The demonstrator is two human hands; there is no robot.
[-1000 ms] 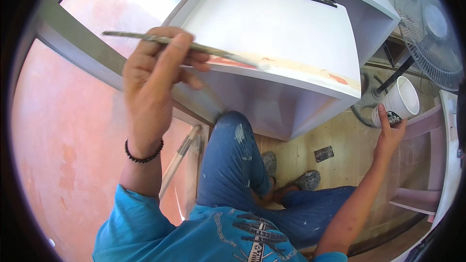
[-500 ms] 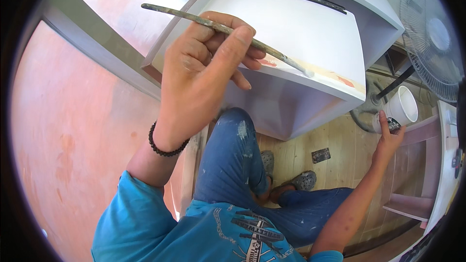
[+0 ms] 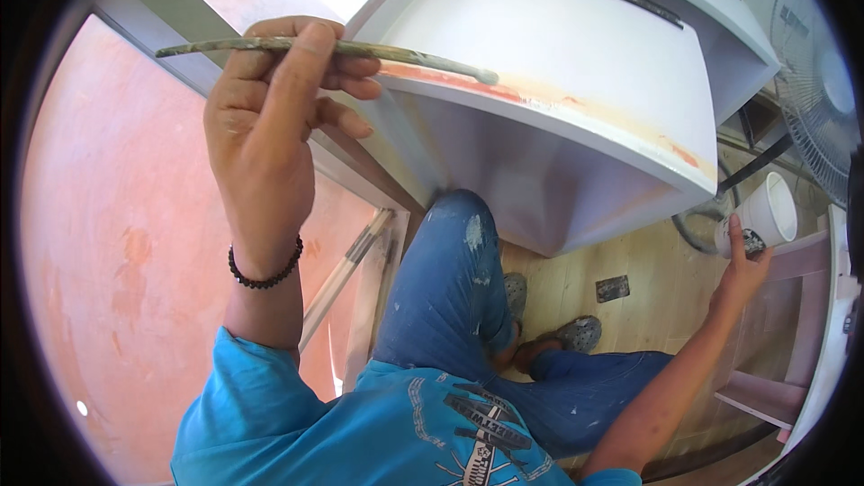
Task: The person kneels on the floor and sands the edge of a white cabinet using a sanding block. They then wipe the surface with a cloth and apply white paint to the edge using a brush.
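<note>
My left hand pinches a thin, paint-stained paintbrush by its handle. The bristle end points right and meets, or hovers just over, the front edge of a white cabinet; contact is hard to tell. Along that edge run orange-red and yellowish patches beside white paint. Out at the right, my right hand grips a white plastic cup, tilted so that its mouth shows. A dark print on the cup is partly covered by the fingers.
A pedestal fan stands behind the cup. On the wooden floor lies a small dark flat piece near my grey clogs. A pinkish panel fills the left side, and a wooden frame stands at the lower right.
My left hand has moved left with the paintbrush, whose tip now sits farther left along the cabinet edge. The brush lies flatter. My right hand still holds the cup; the view has shifted slightly.
</note>
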